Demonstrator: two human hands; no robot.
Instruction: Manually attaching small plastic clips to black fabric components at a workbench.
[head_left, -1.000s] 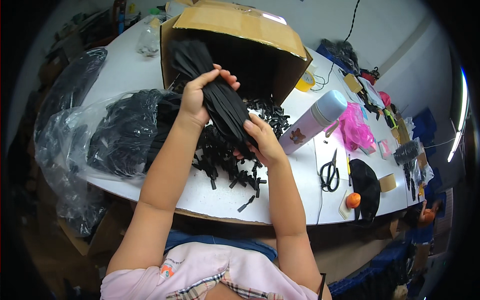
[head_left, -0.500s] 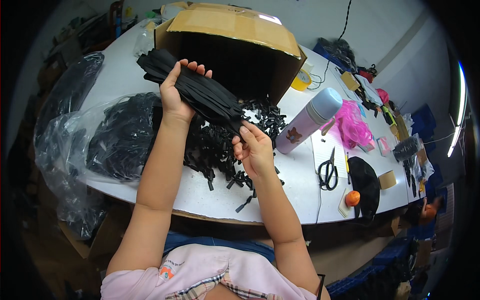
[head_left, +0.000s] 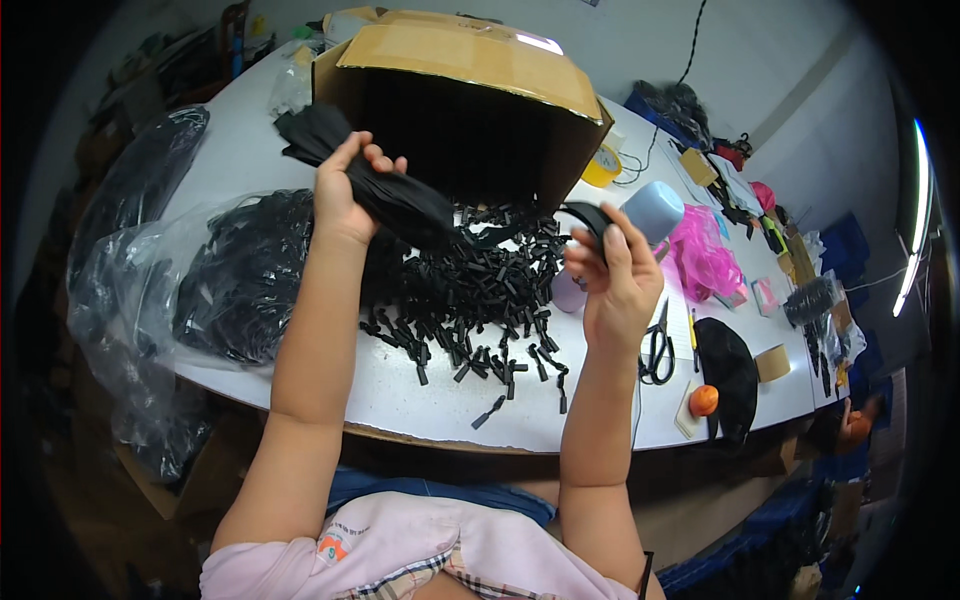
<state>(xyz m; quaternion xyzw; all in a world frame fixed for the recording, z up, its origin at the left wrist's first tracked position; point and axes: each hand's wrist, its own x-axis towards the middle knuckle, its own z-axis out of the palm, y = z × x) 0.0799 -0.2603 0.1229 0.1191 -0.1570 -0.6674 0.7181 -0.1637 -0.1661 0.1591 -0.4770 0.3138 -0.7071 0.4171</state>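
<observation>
Through my feed I count two hands: one left hand (head_left: pixel 345 195), one right hand (head_left: pixel 622 280). I make it one bundle (head_left: pixel 405 203), one strip (head_left: pixel 588 218), one box (head_left: pixel 460 52), one flask (head_left: pixel 658 210), one pair of scissors (head_left: pixel 657 352), one tape roll (head_left: pixel 602 167), one pink bag (head_left: pixel 706 256) and one orange ball (head_left: pixel 704 401). The black tabs (head_left: pixel 492 292) run to dozens, too heaped for me to number exactly.

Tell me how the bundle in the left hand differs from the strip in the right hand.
The bundle is thick, with much more material; the strip is slim.
The bundle lies slanted across the left hand, sticking out on both sides; the strip curls in an arch at the right hand.
Both are black and held above the table.
</observation>
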